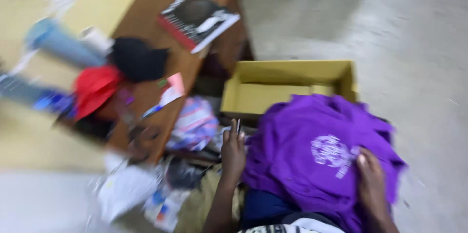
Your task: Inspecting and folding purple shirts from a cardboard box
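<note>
The left hand [233, 151] rests against the left edge of a purple shirt [312, 155], fingers pointing up and away from the body and held loosely together; a thin dark object shows just above the fingertips, too blurred to tell what it is or whether the hand holds it. The right hand [371, 184] lies on the lower right part of the same shirt, fingers curled into the cloth just beside a pale printed emblem, gripping a fold. The shirt is bunched in a heap between the two hands, over the person's lap.

Just beyond the hands stands an open cardboard box [273, 91]. Its flaps are folded out and the part of its inside that shows holds nothing visible; the shirt's upper edge overlaps its near rim.

Both forearms rise from the bottom of the frame, the left one nearly straight up, the right one angled in from the lower right.

To the left of the left hand runs a wooden desk [161, 13], with a red cap [95, 89], a black cap [139, 57] and a dark book [197, 18] on it. Striped cloth [195, 123] and loose papers [126, 186] lie between the desk and the left hand. To the right of the right hand is a bare grey floor [419, 43]. The whole view is motion-blurred.
</note>
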